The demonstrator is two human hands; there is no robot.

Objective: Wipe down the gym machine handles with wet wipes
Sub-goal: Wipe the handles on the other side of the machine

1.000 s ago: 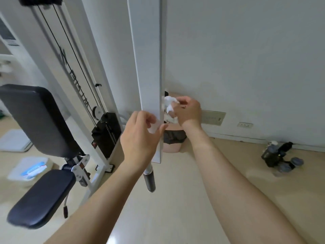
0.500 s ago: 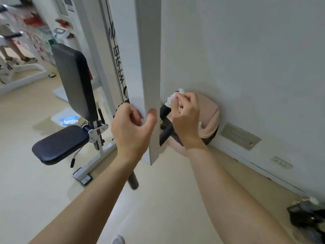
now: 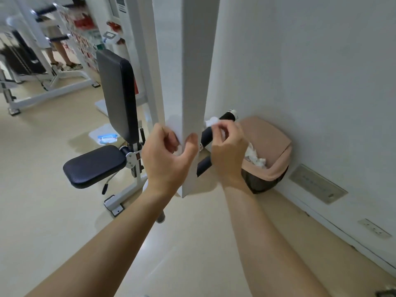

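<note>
While I watch from the head view, the risks line up from nine o'clock across to three. Far out at nine o'clock the wipe pack (image 3: 106,138) lies on the floor beside the seat (image 3: 94,165), well apart from both hands, so if this wipe dries out or tears I would have to let go and step away to fetch another. At centre my left hand (image 3: 169,161) is curled around the lower end of the white post (image 3: 186,82), thumb on one face and fingers on the other, with what looks like a scrap of white under the fingers, though I cannot tell if that is a wipe or only the paint. That hold looks light; if the post swings or my palm is damp, it could slip and the handle would shift under the other hand. Just past the post, toward two o'clock, my right hand (image 3: 228,153) pinches a bunched wipe (image 3: 212,122) between thumb and fingertips, against the upper part of the black handle (image 3: 216,129), which slants up behind the post. The pinch covers only a small patch, so I judge the grip's far side and chrome end could be missed unless the wipe is wrapped round. Right beside it at three o'clock the pink bin (image 3: 272,146) sits against the wall with used wipes inside; a loosened pinch would drop the wipe in there or onto the floor before the handle is done.
</note>
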